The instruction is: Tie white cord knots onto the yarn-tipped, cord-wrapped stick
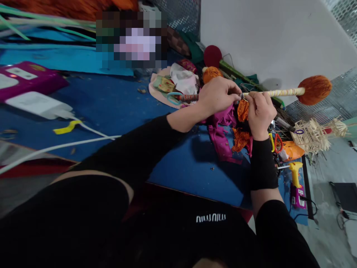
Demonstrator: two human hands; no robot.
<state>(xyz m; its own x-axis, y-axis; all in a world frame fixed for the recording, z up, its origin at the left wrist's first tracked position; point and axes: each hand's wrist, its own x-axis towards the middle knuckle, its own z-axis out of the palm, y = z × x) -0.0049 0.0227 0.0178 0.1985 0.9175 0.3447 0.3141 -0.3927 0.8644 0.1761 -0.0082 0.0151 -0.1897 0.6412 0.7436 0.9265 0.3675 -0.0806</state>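
My left hand (219, 96) is closed round a thin wrapped stick (281, 92), held roughly level above a blue mat (117, 108). The stick ends at the right in an orange yarn ball (314, 89). My right hand (259, 111) pinches the same stick just right of the left hand, fingers curled. Orange fabric (243, 110) hangs under the hands, and magenta cloth (221, 139) lies below it on the mat. The stick's left end (186, 98) pokes out past my left hand.
A yellow glue gun (295, 174) lies at the mat's right edge. A toothpick model (315, 134) stands to the right. A white charger (37, 105), its cable and a magenta box (28, 78) sit left. Cloth scraps (178, 82), another orange ball (210, 73) and a dark red disc (212, 56) lie behind.
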